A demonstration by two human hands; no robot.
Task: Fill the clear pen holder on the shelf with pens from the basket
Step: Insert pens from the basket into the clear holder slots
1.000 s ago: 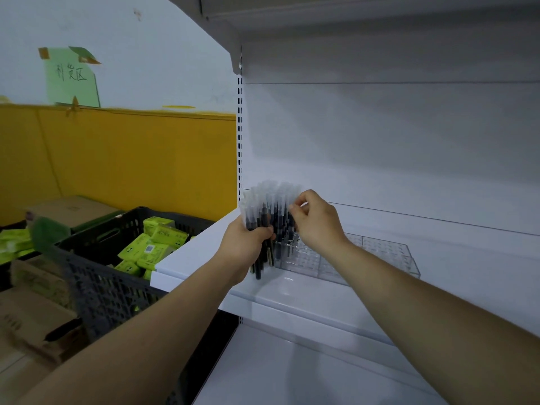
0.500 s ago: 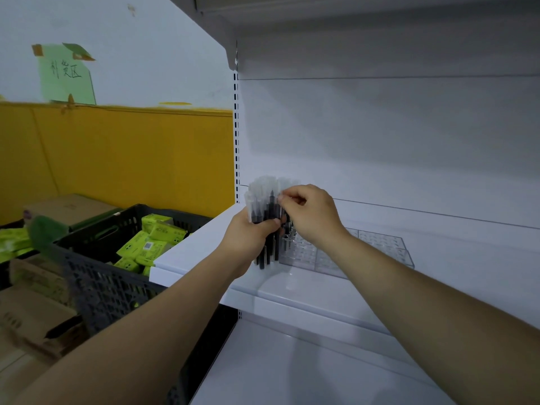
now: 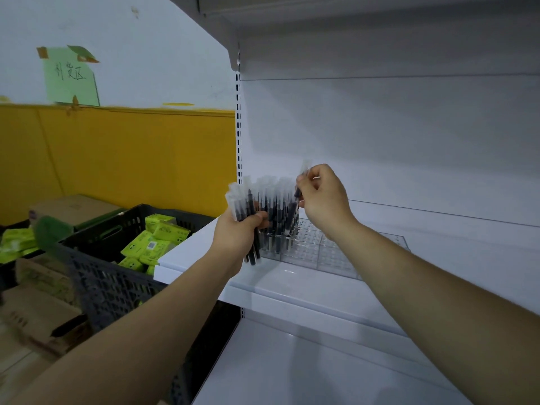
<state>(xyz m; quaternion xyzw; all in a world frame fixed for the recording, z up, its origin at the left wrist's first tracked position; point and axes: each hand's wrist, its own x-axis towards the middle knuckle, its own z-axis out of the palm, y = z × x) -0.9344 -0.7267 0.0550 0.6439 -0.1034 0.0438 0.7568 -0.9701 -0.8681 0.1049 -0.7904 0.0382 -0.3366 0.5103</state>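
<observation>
A clear pen holder point(image 3: 321, 252) with a grid of holes lies on the white shelf point(image 3: 198, 249). Several black pens with frosted caps point(image 3: 277, 211) stand in its left end. My left hand point(image 3: 236, 232) grips a bundle of the same pens point(image 3: 242, 206) just left of the holder. My right hand point(image 3: 324, 200) pinches a single pen point(image 3: 302, 176), raised above the standing pens, cap up. The rest of the holder's holes to the right look bare.
A dark plastic basket point(image 3: 102, 276) with green packs point(image 3: 155, 241) sits left of the shelf. Cardboard boxes point(image 3: 38, 317) lie on the floor further left. A yellow wall panel point(image 3: 117, 153) is behind. Another shelf point(image 3: 321, 369) runs below.
My right hand has drawn one pen out of the bundle and lifted it up and to the right. My left hand still grips the bundle in about the same place.
</observation>
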